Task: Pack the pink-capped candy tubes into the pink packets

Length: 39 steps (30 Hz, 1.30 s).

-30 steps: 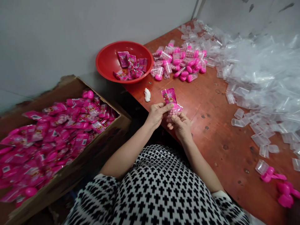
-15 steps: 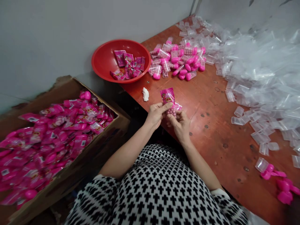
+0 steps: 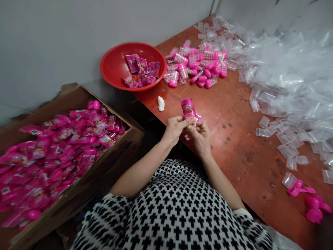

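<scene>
Between my two hands, over the table's near edge, is a pink printed packet. My left hand is closed, its thumb and fingers pinching the packet's lower left side. My right hand is closed on the packet's lower end, thumb up against it. The fingers cover the bottom of the packet, where a bit of pink shows. A second shiny pink wrapper piece shows just behind the right fingers; whether it belongs to the same packet I cannot tell.
A red bowl with several flat packets stands at the table's left corner. Pink-capped tubes of beads lie beside it. Clear cups are heaped on the right, pink plastic parts nearer. A cardboard box of filled packets is at left.
The packet has tilted and shifted slightly right in my hands. My left thumb has slid right, and the beads seen at its lower end are now mostly covered.
</scene>
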Motion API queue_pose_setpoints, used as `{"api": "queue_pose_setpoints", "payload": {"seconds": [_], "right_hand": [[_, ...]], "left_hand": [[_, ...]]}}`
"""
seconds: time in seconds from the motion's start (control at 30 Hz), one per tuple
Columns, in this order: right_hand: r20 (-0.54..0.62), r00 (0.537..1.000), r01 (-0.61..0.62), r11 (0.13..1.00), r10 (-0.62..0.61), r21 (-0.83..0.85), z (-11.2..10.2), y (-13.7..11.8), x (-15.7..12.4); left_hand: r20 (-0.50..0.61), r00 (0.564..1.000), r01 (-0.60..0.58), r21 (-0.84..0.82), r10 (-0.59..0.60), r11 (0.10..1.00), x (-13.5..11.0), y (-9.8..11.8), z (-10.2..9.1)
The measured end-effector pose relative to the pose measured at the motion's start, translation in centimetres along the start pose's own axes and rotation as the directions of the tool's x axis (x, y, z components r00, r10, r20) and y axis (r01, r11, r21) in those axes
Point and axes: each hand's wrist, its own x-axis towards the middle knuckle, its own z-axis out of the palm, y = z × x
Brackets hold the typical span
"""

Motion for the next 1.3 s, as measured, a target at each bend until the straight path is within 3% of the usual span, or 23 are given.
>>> {"api": "queue_pose_setpoints", "payload": {"seconds": [0.13,0.3,0.5,0.6,0.67,0.73,0.8,0.87,0.9,0.93,0.97,1.0,1.03,1.07,1.1,1.17,1.23,1.3], "right_hand": [[0.029,0.999,-0.033,0.998,0.032,0.052,-0.8,0.2,0.2],[0.098,0.991,-0.096,0.991,0.087,0.094,-1.3,-0.2,-0.4],[0.030,0.995,-0.093,0.989,0.090,0.113,-0.9,-0.8,0.0],[0.075,0.987,-0.149,0.986,0.144,0.071,-0.3,-0.8,0.5],[0.137,0.974,-0.187,0.982,0.181,0.036,0.3,-0.8,0.6],[0.185,0.963,-0.199,0.980,0.194,0.007,0.6,-1.0,0.6],[0.185,0.967,-0.175,0.984,0.175,-0.015,0.4,-1.5,0.7],[0.128,0.983,-0.129,0.991,0.133,-0.040,-0.4,-2.2,1.0],[0.086,0.990,-0.109,0.992,0.114,-0.061,-1.0,-2.5,1.2],[0.045,0.994,-0.097,0.992,0.101,-0.086,-1.6,-2.9,1.5],[0.011,0.996,-0.091,0.989,0.093,-0.112,-2.3,-3.1,1.7],[-0.013,0.996,-0.089,0.986,0.089,-0.138,-2.9,-3.3,1.9],[-0.027,0.996,-0.090,0.983,0.086,-0.162,-3.5,-3.4,2.0],[-0.031,0.996,-0.091,0.979,0.087,-0.184,-4.0,-3.4,2.0],[-0.030,0.996,-0.093,0.975,0.089,-0.203,-4.3,-3.4,1.9],[-0.031,0.994,-0.105,0.969,0.101,-0.225,-4.8,-3.2,1.7],[-0.041,0.992,-0.128,0.968,0.122,-0.218,-5.0,-3.0,1.6],[-0.042,0.991,-0.132,0.968,0.126,-0.211,-5.2,-2.6,1.8]], "left_hand": [[0.020,0.999,0.036,-0.033,-0.036,0.999,-0.3,-0.6,0.1],[-0.047,0.999,0.018,-0.121,-0.024,0.993,-0.3,-0.7,-0.8],[0.018,0.995,0.100,-0.137,-0.099,0.986,-1.2,-1.1,-1.1],[0.076,0.991,0.114,-0.078,-0.108,0.990,-2.1,-1.0,-1.6],[0.087,0.992,0.094,-0.044,-0.090,0.995,-2.9,-0.3,-2.6],[-0.006,1.000,-0.019,-0.091,0.018,0.996,-4.0,1.1,-4.3],[-0.228,0.951,-0.253,-0.171,0.211,0.952,-5.0,2.8,-6.4],[-0.476,0.790,-0.506,-0.151,0.386,0.849,-5.4,4.2,-8.5],[-0.548,0.724,-0.555,-0.103,0.419,0.825,-5.2,4.4,-9.2],[-0.574,0.696,-0.554,-0.047,0.432,0.831,-4.7,4.4,-9.6],[-0.559,0.701,-0.516,0.032,0.443,0.856,-4.0,3.9,-9.7],[-0.484,0.744,-0.449,0.148,0.461,0.881,-3.2,3.2,-9.4],[-0.383,0.774,-0.408,0.306,0.504,0.860,-2.1,2.2,-8.8],[-0.222,0.815,-0.375,0.501,0.535,0.780,-1.1,1.1,-7.9],[-0.025,0.835,-0.393,0.671,0.550,0.628,0.0,0.1,-6.9],[0.277,0.810,-0.473,0.830,0.517,0.296,1.7,-1.8,-5.0],[0.412,0.790,-0.482,0.875,0.454,0.044,2.9,-3.1,-3.7],[0.487,0.757,-0.490,0.864,0.435,-0.115,3.8,-4.0,-3.6]]}}
